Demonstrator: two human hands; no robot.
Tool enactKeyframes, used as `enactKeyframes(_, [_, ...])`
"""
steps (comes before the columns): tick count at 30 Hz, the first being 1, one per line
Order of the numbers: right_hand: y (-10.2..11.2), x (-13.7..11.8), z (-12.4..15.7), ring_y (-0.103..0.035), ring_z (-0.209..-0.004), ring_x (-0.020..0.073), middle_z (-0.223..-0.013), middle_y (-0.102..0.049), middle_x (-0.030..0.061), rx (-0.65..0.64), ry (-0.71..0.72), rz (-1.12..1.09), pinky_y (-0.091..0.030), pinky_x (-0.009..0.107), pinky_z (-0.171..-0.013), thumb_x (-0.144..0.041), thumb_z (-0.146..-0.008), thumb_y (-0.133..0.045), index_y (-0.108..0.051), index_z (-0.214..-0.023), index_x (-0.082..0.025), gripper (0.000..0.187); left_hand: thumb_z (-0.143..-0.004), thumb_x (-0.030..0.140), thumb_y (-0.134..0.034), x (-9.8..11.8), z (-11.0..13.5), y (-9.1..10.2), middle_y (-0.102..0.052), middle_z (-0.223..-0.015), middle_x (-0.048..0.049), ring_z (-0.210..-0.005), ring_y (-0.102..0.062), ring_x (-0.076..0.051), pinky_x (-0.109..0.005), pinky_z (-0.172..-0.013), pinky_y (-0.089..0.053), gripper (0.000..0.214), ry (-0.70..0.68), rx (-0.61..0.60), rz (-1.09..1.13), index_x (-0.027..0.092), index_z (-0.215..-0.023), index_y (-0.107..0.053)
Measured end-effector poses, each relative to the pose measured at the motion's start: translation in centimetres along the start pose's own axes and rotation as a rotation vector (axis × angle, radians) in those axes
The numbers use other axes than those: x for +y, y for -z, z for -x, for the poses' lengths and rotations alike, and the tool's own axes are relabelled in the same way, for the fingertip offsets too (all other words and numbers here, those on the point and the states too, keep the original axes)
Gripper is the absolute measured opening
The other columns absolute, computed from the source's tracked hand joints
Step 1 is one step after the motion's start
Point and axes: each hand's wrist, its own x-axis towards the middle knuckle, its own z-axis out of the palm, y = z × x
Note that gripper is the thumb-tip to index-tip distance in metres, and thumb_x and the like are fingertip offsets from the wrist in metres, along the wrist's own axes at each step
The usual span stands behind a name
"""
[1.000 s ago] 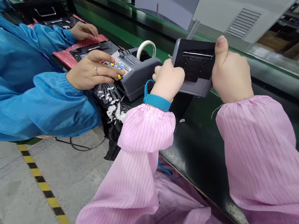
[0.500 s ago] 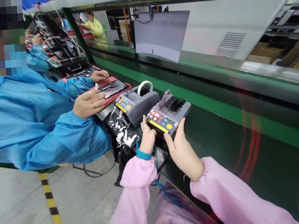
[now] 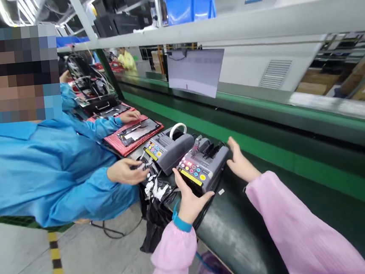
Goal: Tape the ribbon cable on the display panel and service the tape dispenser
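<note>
A grey automatic tape dispenser (image 3: 208,162), with coloured buttons and a lit red display, sits on the dark green bench in front of me. My left hand (image 3: 190,198) is at its front left corner, fingers and thumb spread apart; whether it presses on the casing I cannot tell. My right hand (image 3: 241,162) is beside the dispenser's right side, fingers and thumb apart, holding nothing. A small white piece (image 3: 221,191) lies on the bench between my hands. Close on the left stands a second tape dispenser (image 3: 170,148) with a white tape roll (image 3: 178,129).
At left, a co-worker in blue sleeves has one hand (image 3: 128,171) near a black bag (image 3: 155,224) holding white scraps, the other by a dark panel (image 3: 140,131) on red wrap (image 3: 122,148). A monitor (image 3: 196,72) hangs beyond the bench under a shelf (image 3: 239,19).
My right hand has let go of the dispenser's front right corner and moved back along its right side. My left hand has opened wider. The co-worker's nearer hand has moved from the panel toward the bag.
</note>
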Motion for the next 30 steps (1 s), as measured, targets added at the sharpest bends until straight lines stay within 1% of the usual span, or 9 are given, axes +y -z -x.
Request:
enactKeyframes(3, [-0.3,0.8,-0.5,-0.035,-0.149,0.0243,-0.162,-0.031,0.0175,-0.05,0.013,-0.01,-0.026,0.047,-0.125,-0.009,-0.077,-0.047,-0.023,-0.156,-0.016,0.082,-0.066,0.04,-0.087,0.0,-0.2,-0.9,-0.003,-0.166,-0.022,-0.157,-0.009,-0.034,-0.054,-0.127,-0.008,0.144,0.0,0.076,-0.021,0.021,-0.157,0.024])
enactKeyframes(5, [-0.2,1.0,0.2,-0.041,-0.145,0.0264,-0.16,-0.034,0.0173,-0.069,0.006,-0.013,-0.037,0.049,-0.119,-0.012,-0.079,-0.048,-0.025,-0.156,-0.018,0.081,-0.067,0.038,-0.085,0.2,-0.2,-1.0,-0.012,-0.165,-0.0204,-0.155,-0.02,-0.033,-0.052,-0.126,-0.014,0.143,-0.01,0.1,-0.009,0.023,-0.156,0.026])
enactKeyframes(9, [0.7,1.2,1.3,-0.037,-0.148,0.0262,-0.161,-0.034,0.0144,-0.145,-0.005,-0.002,-0.046,0.048,-0.112,-0.013,-0.081,-0.047,-0.022,-0.158,-0.023,0.081,-0.066,0.037,-0.084,0.8,-0.3,-0.6,-0.017,-0.163,-0.0179,-0.153,-0.026,-0.032,-0.049,-0.126,-0.019,0.141,0.01,0.115,-0.007,0.025,-0.157,0.023])
enactKeyframes(12, [1.5,0.9,1.0,-0.032,-0.151,0.0251,-0.165,-0.027,0.0146,-0.186,0.017,0.07,-0.041,0.047,-0.117,-0.011,-0.081,-0.045,-0.017,-0.161,-0.021,0.085,-0.065,0.039,-0.083,0.7,-0.4,-0.5,-0.018,-0.163,-0.0189,-0.152,-0.027,-0.034,-0.05,-0.125,-0.021,0.141,0.038,0.125,-0.049,0.024,-0.157,0.023])
enactKeyframes(17, [3.9,-0.5,-0.4,-0.028,-0.152,0.0241,-0.165,-0.026,0.0177,-0.335,0.081,0.281,-0.02,0.047,-0.128,-0.007,-0.082,-0.044,-0.023,-0.161,-0.011,0.082,-0.065,0.044,-0.083,-0.8,-0.8,-0.4,-0.019,-0.163,-0.0193,-0.15,-0.031,-0.038,-0.054,-0.123,-0.026,0.139,0.054,0.18,-0.116,0.024,-0.159,0.017])
enactKeyframes(21, [7.0,-2.1,-0.9,-0.036,-0.149,0.0259,-0.164,-0.029,0.0171,-0.347,0.1,0.351,-0.027,0.047,-0.126,-0.011,-0.085,-0.049,-0.026,-0.16,-0.011,0.078,-0.066,0.046,-0.081,-2.1,-1.7,-0.7,-0.021,-0.161,-0.0217,-0.148,-0.033,-0.042,-0.059,-0.12,-0.028,0.137,0.025,0.219,-0.154,0.022,-0.159,0.017])
enactKeyframes(24, [8.7,-2.7,-0.1,-0.039,-0.147,0.0254,-0.162,-0.034,0.0153,-0.336,0.1,0.399,-0.031,0.047,-0.124,-0.017,-0.09,-0.047,-0.03,-0.159,-0.013,0.071,-0.066,0.045,-0.081,-1.9,-1.7,-0.9,-0.018,-0.161,-0.0227,-0.148,-0.032,-0.041,-0.058,-0.12,-0.028,0.137,-0.002,0.223,-0.149,0.021,-0.159,0.017])
enactKeyframes(27, [8.9,-2.1,1.4,-0.043,-0.145,0.0254,-0.16,-0.039,0.0139,-0.328,0.087,0.418,-0.034,0.048,-0.122,-0.021,-0.093,-0.045,-0.033,-0.157,-0.014,0.066,-0.067,0.043,-0.081,-0.8,-1.3,-1.1,-0.016,-0.162,-0.0226,-0.15,-0.03,-0.04,-0.056,-0.122,-0.025,0.136,-0.003,0.226,-0.152,0.02,-0.158,0.018])
enactKeyframes(30, [7.8,-1.3,3.1,-0.046,-0.143,0.0265,-0.158,-0.043,0.013,-0.368,0.085,0.453,-0.037,0.049,-0.121,-0.021,-0.093,-0.045,-0.037,-0.156,-0.015,0.064,-0.068,0.044,-0.081,0.4,-1.1,-1.8,-0.017,-0.162,-0.0221,-0.153,-0.022,-0.039,-0.056,-0.124,-0.023,0.133,0.025,0.224,-0.181,0.02,-0.159,0.013])
